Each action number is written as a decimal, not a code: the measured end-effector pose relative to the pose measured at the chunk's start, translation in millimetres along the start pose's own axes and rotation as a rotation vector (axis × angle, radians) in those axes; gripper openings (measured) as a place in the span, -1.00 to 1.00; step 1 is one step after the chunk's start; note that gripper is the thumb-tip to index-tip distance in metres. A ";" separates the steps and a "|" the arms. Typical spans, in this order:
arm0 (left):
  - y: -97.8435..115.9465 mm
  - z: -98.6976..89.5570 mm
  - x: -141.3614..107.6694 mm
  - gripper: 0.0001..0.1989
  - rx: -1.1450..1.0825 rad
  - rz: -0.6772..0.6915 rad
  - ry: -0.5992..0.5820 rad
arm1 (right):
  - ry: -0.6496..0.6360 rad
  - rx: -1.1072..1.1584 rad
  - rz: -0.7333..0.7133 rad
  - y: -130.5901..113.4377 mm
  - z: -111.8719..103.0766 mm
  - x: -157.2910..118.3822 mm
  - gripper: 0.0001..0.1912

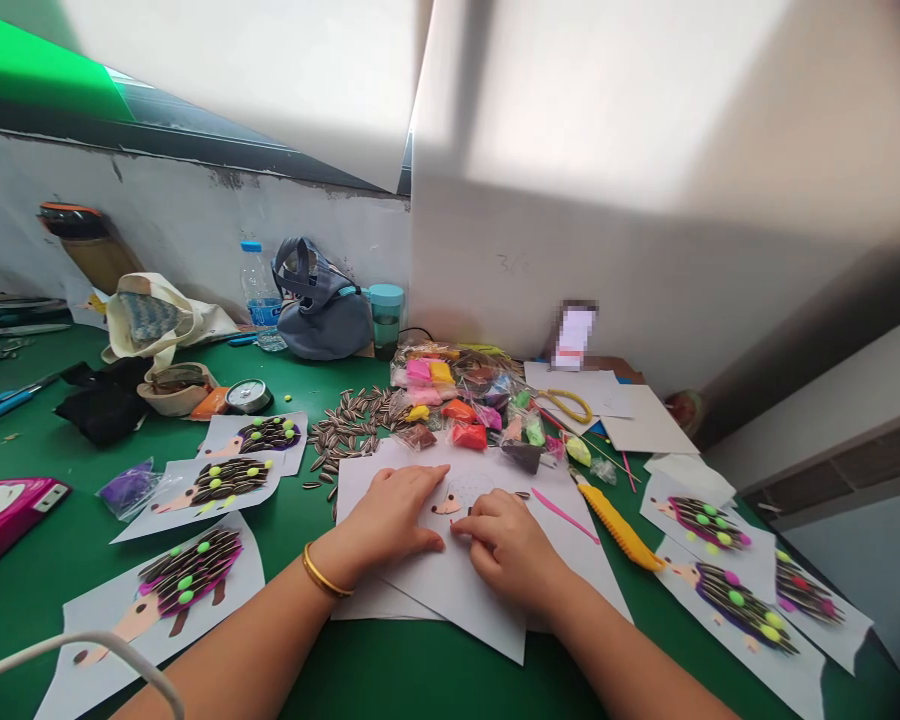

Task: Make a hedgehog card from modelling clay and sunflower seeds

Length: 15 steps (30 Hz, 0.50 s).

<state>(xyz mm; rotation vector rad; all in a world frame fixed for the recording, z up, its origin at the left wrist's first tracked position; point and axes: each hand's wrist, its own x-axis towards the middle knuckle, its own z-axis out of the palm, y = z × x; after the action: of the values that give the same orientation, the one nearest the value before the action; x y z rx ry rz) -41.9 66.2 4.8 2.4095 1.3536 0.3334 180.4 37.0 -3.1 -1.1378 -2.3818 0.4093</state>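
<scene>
My left hand (397,515) lies flat on a white sheet of paper (450,610), fingers stretched and thumb apart, holding nothing. On that sheet is a drawn hedgehog outline (471,482) with a peach clay face (445,505) that has a dark eye and nose. My right hand (506,545) is closed just below the face, its index fingertip down at the paper. A tiny reddish bit shows at that fingertip, too small to name. Right of the drawing rests a pink modelling tool (565,515).
Sunflower seeds (352,425) are heaped behind the paper, beside bagged coloured clay (469,435). Finished seed hedgehogs lie on sheets at left (187,580) and right (735,600). A yellow cutter (621,528), yellow-handled scissors (570,405), a cup (385,320) and a white cable (112,645) are around.
</scene>
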 end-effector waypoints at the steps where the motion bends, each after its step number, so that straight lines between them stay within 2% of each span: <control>1: 0.0 0.0 -0.1 -0.15 -0.001 0.002 0.002 | 0.006 0.037 -0.018 -0.5 -0.6 0.2 -0.59; 6: 0.7 -0.2 -1.3 -0.18 -0.007 0.005 0.005 | 0.061 0.070 0.014 2.6 -4.1 1.8 -0.52; 15: 2.5 -2.9 -0.2 -0.18 -0.008 -0.006 -0.010 | -0.050 -0.090 -0.026 -0.7 1.8 2.9 -0.53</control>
<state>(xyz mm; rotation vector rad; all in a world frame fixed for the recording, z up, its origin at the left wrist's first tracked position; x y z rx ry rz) -41.1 65.4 8.4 2.3973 1.3523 0.3243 177.4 38.7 -3.4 -1.1474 -2.4784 0.3283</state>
